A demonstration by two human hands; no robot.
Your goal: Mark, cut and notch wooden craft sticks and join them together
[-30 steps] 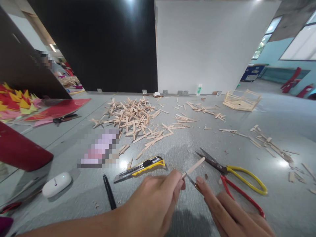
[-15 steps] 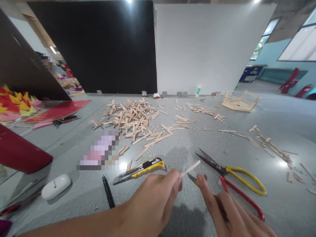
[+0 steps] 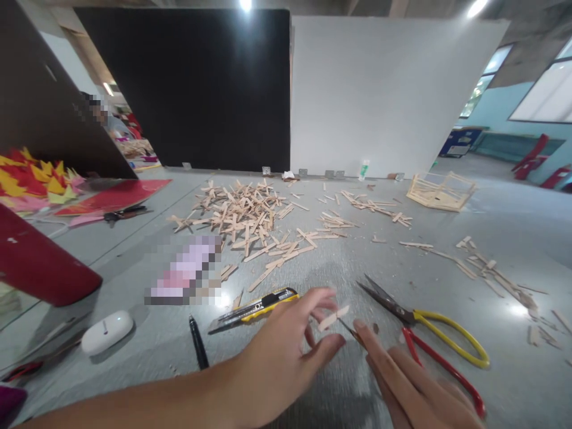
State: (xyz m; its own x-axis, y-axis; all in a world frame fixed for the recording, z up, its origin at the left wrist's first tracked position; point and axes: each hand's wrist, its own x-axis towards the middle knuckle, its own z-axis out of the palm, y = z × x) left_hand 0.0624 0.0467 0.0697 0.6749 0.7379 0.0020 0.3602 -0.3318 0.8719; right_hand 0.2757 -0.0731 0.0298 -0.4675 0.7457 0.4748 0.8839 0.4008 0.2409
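My left hand (image 3: 286,363) pinches a short wooden craft stick (image 3: 333,319) between thumb and fingers, low over the grey floor. My right hand (image 3: 411,390) holds a small bladed tool (image 3: 351,330) whose tip touches the stick's lower end; the forefinger lies stretched along it. Scissors with one yellow and one red handle (image 3: 429,330) lie open just right of the hands. A yellow utility knife (image 3: 254,307) rests just left of the stick.
A large pile of wooden sticks (image 3: 241,211) covers the floor ahead, with more scattered right (image 3: 491,268). A stick-built frame (image 3: 440,190) stands far right. A black pen (image 3: 196,342), a white oval device (image 3: 107,332) and red sheets (image 3: 40,262) lie left.
The stick has shortened and dropped lower in my left hand, whose fingers have spread more. The view has shifted slightly right and down.
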